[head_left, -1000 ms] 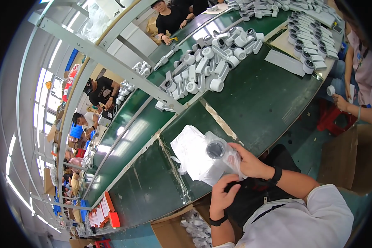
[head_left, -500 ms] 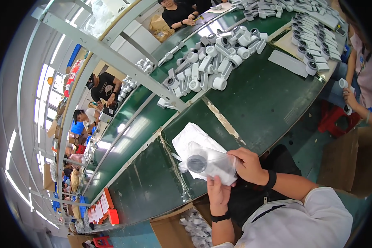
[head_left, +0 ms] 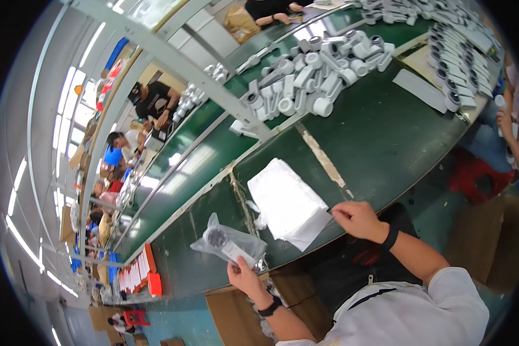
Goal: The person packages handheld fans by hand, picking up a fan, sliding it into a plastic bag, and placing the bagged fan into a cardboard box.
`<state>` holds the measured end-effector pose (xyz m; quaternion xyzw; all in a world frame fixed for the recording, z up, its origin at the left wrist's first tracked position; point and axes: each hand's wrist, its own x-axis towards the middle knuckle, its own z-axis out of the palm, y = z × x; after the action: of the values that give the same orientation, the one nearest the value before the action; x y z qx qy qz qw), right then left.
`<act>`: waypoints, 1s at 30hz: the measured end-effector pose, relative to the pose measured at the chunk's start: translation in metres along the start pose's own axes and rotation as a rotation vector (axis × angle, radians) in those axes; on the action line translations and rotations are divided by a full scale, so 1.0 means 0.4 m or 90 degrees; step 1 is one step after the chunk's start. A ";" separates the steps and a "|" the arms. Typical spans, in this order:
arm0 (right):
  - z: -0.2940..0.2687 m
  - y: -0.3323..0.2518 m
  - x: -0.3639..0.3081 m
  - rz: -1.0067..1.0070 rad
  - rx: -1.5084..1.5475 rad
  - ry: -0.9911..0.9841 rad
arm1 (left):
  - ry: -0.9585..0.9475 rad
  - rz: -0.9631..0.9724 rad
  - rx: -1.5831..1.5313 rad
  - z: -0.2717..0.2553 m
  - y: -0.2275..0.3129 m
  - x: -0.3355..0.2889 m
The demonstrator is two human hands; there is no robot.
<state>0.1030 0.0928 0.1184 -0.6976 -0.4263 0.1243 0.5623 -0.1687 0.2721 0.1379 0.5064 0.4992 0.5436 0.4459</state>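
My left hand [head_left: 249, 281] is closed on the end of a clear plastic bag with a white and grey device [head_left: 232, 249] inside. The device has a round dark-faced head and a flat white arm, and I hold it low over the green table [head_left: 181, 277]. A stack of thin white plastic bags [head_left: 285, 196] lies on the table between my hands. At the right corner of that stack is my right hand [head_left: 362, 222], its fingers pinched together. Whatever may be between its fingertips is too small to make out.
A large heap of white and grey devices [head_left: 305, 81] sits farther back, below a metal frame post [head_left: 213, 86]. More devices stand in rows [head_left: 458, 69] at the far right. Orange boxes [head_left: 138, 271] stand left; an open carton [head_left: 233, 314] is below the table edge. Co-workers sit around.
My left hand has carried the bagged device left and away from the bag stack. My right hand has let go of that bag and sits at the stack's corner. The view has shifted slightly.
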 end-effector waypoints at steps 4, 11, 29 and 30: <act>-0.003 0.051 0.013 0.040 0.045 0.008 | 0.119 0.079 0.283 -0.076 -0.095 0.129; -0.007 0.038 0.011 0.087 0.065 -0.002 | 0.183 0.133 0.435 -0.073 -0.128 0.172; 0.000 0.053 -0.005 0.049 0.020 0.023 | 0.009 0.057 0.202 -0.115 -0.143 0.172; 0.001 0.051 -0.003 0.038 0.016 0.026 | 0.008 0.057 0.201 -0.114 -0.144 0.174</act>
<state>0.1112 0.0921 0.0996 -0.7055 -0.3920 0.1318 0.5755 -0.2216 0.3428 0.0886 0.5887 0.5583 0.4804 0.3330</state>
